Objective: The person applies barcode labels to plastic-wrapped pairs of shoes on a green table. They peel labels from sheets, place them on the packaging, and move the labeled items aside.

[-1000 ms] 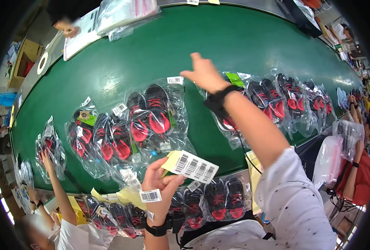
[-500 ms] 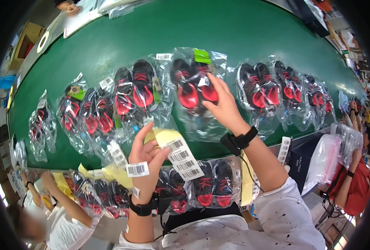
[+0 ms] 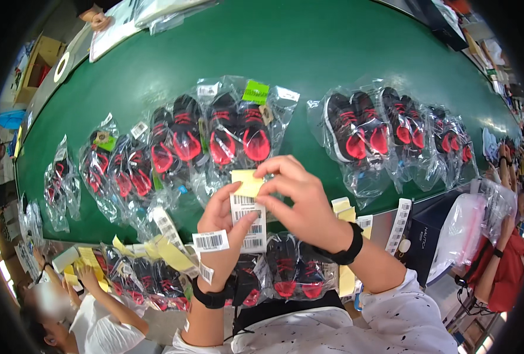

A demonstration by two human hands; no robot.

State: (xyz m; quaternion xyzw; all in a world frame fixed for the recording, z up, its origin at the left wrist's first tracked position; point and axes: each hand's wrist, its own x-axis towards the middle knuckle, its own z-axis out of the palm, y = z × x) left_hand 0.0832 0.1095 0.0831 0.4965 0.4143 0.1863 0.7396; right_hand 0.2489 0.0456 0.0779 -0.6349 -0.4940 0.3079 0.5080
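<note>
1. Left hand (image 3: 219, 219): pinching a strip of labels (image 3: 250, 235) between thumb and fingers. Two loose labels are stuck to it, one at the back of the hand, one near the wrist.
2. Right hand (image 3: 294, 197): fingers bent, tips touching the yellow upper part of the strip. It cannot be told whether they close on it.
3. Position of strip: upright between the two hands, above the near edge of the green counter (image 3: 244, 53).
4. Directly beyond the hands: a clear-bagged pair of black and red shoes (image 3: 238, 133), lying on the counter with a green tag at its far end.
5. Further bagged pairs lie to both sides, with a gap to the right of this pair.
6. Near side: a row of bagged shoes (image 3: 284, 265) close to the person's body; yellow backing paper (image 3: 173, 253) lies over part of it.
7. Right: a dark box (image 3: 422, 233) near the counter's edge.
</note>
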